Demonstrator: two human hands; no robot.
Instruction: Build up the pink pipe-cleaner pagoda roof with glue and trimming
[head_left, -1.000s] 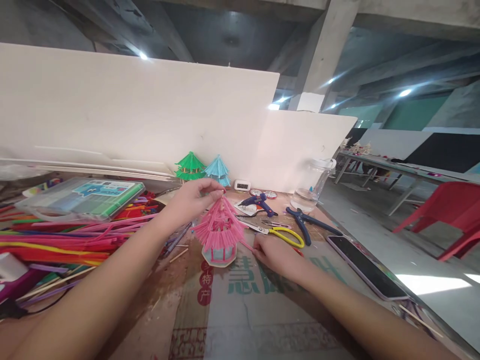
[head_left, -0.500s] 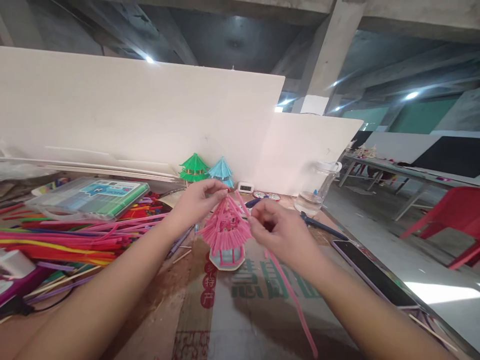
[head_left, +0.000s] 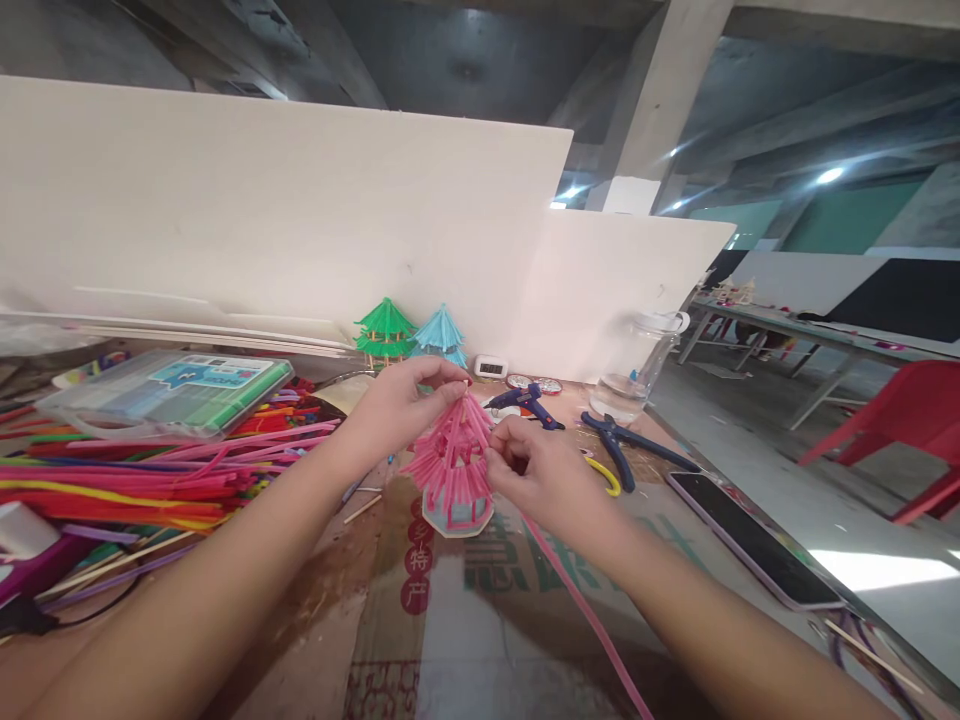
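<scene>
A small pink pavilion model (head_left: 451, 480) with a tiered, fringed roof stands upright on its pale base in front of me. My left hand (head_left: 401, 400) pinches the peak of its roof from the left. Between the closed thumb and fingers of my right hand (head_left: 544, 472) is a long pink pipe cleaner (head_left: 586, 608). Its tail trails down toward the near edge of the view, while its other end is close to the right side of the roof. My fingers hide exactly where that end sits.
Bundled pipe cleaners (head_left: 150, 480) and a plastic case (head_left: 180, 390) lie left. Green (head_left: 385, 330) and blue (head_left: 441, 335) pavilions stand behind. To the right are a glue gun (head_left: 529, 402), pliers (head_left: 619, 440), a phone (head_left: 754, 540) and a water jug (head_left: 637, 370).
My right hand has moved slightly left and down, bringing the pipe cleaner against the roof's right side. The glue gun and pliers show more clearly. My left hand still grips the peak.
</scene>
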